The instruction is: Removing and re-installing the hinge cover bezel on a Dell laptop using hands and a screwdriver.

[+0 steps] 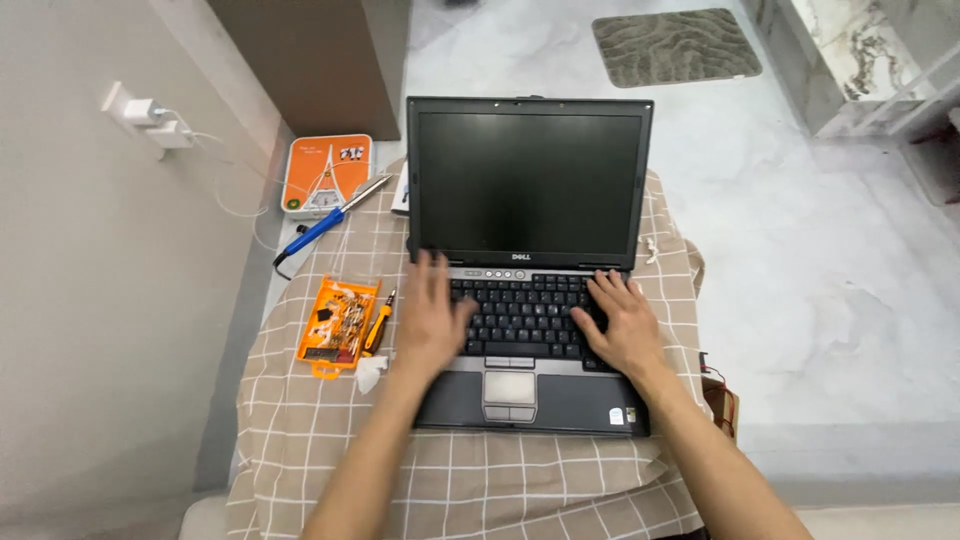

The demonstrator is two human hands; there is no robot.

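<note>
Flanking laptop (530,180): orange tray (307,342) of bits (345,318)

Dark grey plastic laptop (528,260): lid open upright, screen black, lying on beige checked cloth, both hands touching keyboard.

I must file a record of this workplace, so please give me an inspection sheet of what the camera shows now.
Surface: a small table under a beige checked cloth, wrinkled at the front edge.
Job's things: an open dark laptop, screen off, standing in the middle of the cloth.
Clutter: an orange bit case, open, with a small screwdriver beside it; a blue-handled soldering iron; an orange and white box.
Hands: left hand flat on the keyboard's left edge; right hand on the keys at the right, fingers spread. Neither holds anything.
Cables: white chargers in a wall socket, thin white leads hanging down.
Surroundings: pale marble floor, a grey mat, a plain wall at the left.
</note>
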